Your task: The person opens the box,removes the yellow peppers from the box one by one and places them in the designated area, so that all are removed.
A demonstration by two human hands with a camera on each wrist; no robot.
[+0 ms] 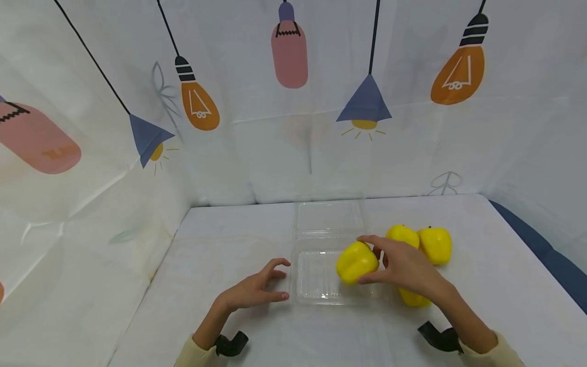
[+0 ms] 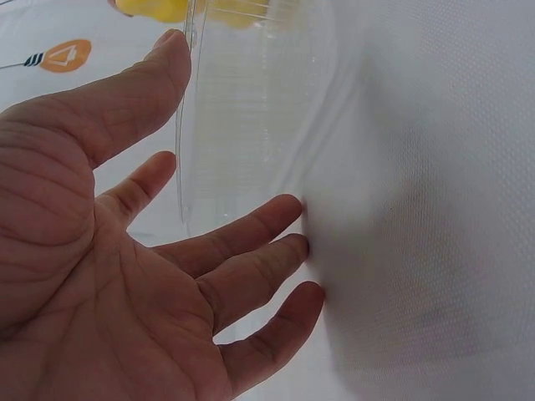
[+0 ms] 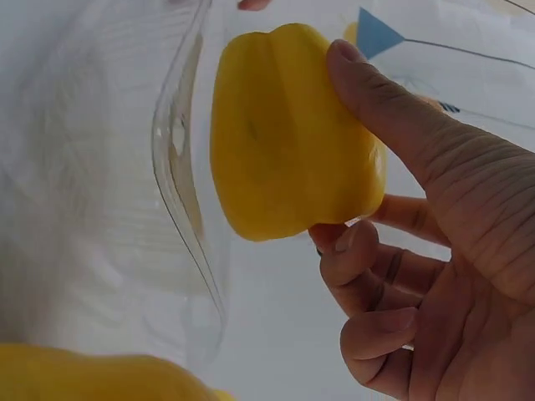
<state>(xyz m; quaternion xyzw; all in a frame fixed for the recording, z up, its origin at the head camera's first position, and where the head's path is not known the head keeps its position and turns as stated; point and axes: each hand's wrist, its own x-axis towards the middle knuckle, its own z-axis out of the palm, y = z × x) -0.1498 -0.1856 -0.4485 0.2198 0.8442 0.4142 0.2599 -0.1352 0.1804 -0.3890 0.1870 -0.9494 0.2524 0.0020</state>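
Between thumb and fingers my right hand (image 1: 405, 266) pinches a yellow bell pepper (image 1: 357, 263), held over the right part of a clear plastic clamshell box (image 1: 316, 278). The box lies with its lid (image 1: 329, 216) folded back, away from me. In the right wrist view the pepper (image 3: 284, 134) hangs close to the box's rim (image 3: 180, 192). My left hand (image 1: 257, 288) is just left of the box, fingers spread and loosely bent, palm facing it. Nothing is in that hand (image 2: 159, 276) in the left wrist view.
Right of the box stand more yellow bell peppers: one (image 1: 402, 235) at the back, one (image 1: 435, 245) beside it, and one (image 1: 415, 297) nearer, partly covered by my right hand. A white cloth covers the table (image 1: 220, 234); a lamp-patterned curtain (image 1: 257, 153) hangs behind.
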